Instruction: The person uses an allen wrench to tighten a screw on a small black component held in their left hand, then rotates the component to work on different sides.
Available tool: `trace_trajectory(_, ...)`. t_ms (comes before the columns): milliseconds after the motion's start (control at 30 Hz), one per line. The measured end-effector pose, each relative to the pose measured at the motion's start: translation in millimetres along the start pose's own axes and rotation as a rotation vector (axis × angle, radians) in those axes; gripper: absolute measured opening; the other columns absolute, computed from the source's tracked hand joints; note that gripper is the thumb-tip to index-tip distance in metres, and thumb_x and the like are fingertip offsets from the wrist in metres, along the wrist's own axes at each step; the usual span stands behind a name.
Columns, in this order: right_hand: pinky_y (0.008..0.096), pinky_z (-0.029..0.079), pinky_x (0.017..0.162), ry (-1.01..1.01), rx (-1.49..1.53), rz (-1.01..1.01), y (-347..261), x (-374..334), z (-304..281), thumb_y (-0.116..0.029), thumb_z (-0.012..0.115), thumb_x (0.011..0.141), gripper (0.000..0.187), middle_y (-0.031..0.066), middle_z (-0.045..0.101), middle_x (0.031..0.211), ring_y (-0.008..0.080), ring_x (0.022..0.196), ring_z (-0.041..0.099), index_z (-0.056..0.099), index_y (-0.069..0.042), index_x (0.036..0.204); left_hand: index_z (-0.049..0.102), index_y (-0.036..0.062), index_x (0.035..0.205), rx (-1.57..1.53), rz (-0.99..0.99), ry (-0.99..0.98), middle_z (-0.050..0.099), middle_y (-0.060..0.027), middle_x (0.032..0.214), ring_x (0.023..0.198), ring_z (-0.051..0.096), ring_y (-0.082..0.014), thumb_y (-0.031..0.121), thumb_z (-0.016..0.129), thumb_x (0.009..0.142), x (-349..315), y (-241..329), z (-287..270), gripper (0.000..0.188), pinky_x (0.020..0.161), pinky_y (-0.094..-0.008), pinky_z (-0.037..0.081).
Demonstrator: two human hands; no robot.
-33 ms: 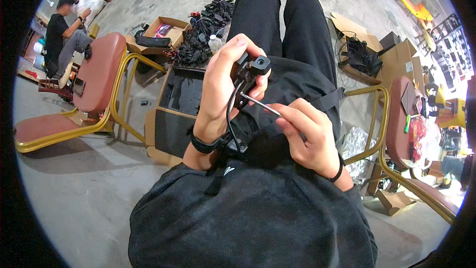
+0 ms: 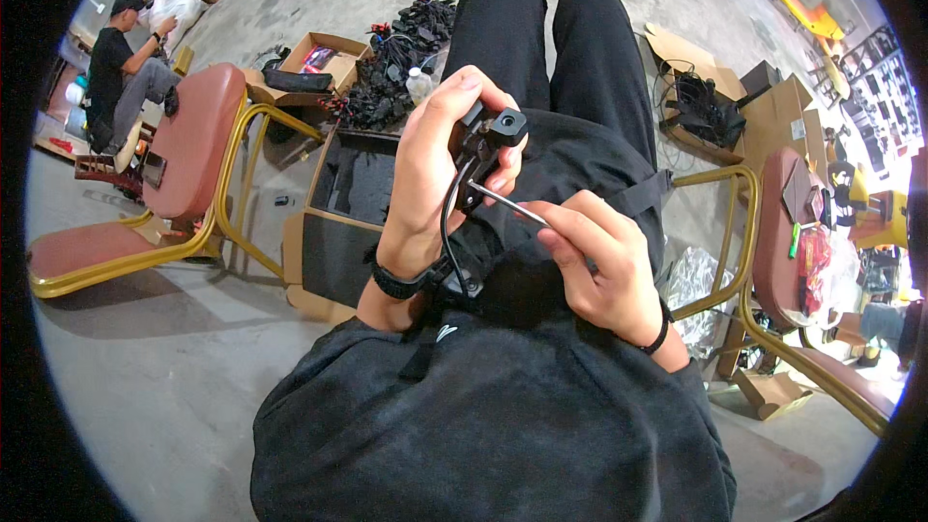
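Observation:
My left hand is wrapped round a small black device with a square, camera-like block at its upper end. A black cable leaves the device and runs down past my left wrist toward a dark unit with a metallic part near my lap. Between the thumb and fingers of my right hand is pinched a thin silver metal tool. Its tip meets the lower side of the device, beside the cable. The tool's rear end is hidden in my right hand, and my left fingers cover part of the device.
To the left stand a brown padded chair and an open box with dark foam. Black cabled parts are heaped beyond them. At right are another chair and a cardboard box. A person sits far left.

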State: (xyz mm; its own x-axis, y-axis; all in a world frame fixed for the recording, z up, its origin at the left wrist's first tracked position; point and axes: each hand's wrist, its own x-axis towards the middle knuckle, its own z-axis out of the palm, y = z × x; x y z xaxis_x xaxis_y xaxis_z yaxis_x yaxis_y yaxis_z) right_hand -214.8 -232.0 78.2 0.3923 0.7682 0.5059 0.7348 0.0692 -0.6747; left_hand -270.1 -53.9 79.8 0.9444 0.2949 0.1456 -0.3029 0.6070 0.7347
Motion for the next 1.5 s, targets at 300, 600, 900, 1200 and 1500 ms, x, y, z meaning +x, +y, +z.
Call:
trace_trajectory(300,0.0332,0.044,0.054,0.045,-0.348,-0.221,11.9,4.3,-4.4,-0.003,0.067,0.075,0.034,0.0059,0.053,0.074,0.0229,0.060,0.053,0.064,-0.007,0.109,0.052,0.0048,0.085,0.226,0.081,0.059,0.057,-0.0084,0.064,0.047,0.051,-0.0108,0.030,0.040,0.097,5.4,-1.9,-3.0,0.030,0.042,-0.0222,0.038)
trace_trajectory(600,0.0267,0.044,0.053,-0.291,0.651,0.795,-9.8,10.1,-17.7,-0.005,0.052,0.093,0.018,0.0072,0.056,0.066,0.0141,0.058,0.059,0.064,-0.001,0.106,0.053,0.0045,0.087,0.303,0.219,0.107,0.057,-0.0079,0.063,0.047,0.052,-0.0097,0.029,0.039,0.099,5.1,-0.2,-2.8,0.031,0.042,-0.0206,0.041)
trace_trajectory(900,0.0319,0.044,0.054,-0.069,0.001,0.036,5.0,3.8,-1.5,-0.002,0.058,0.088,0.015,0.0105,0.055,0.072,0.0239,0.058,0.056,0.064,0.001,0.101,0.043,0.0065,0.083,0.195,0.099,0.098,0.043,-0.0086,0.062,0.043,0.040,-0.0136,0.033,0.035,0.098,6.9,0.3,7.7,0.032,0.038,-0.0259,0.032)
trace_trajectory(1200,0.0348,0.046,0.053,-0.006,-0.054,-0.035,9.7,2.3,1.5,-0.006,0.066,0.081,0.021,0.0076,0.052,0.073,0.0245,0.060,0.055,0.065,-0.006,0.102,0.047,0.0050,0.083,0.153,0.105,0.082,0.049,-0.0096,0.063,0.045,0.045,-0.0133,0.032,0.037,0.098,6.9,-0.4,2.0,0.032,0.041,-0.0248,0.036)
trace_trajectory(1500,0.0323,0.044,0.059,0.029,-0.198,-0.122,11.3,1.7,0.2,-0.006,0.069,0.077,0.029,0.0056,0.052,0.076,0.0221,0.065,0.053,0.065,-0.005,0.105,0.052,0.0028,0.084,0.199,0.113,0.098,0.054,-0.0096,0.061,0.046,0.051,-0.0129,0.029,0.040,0.097,8.1,-1.4,-0.7,0.032,0.042,-0.0231,0.039)
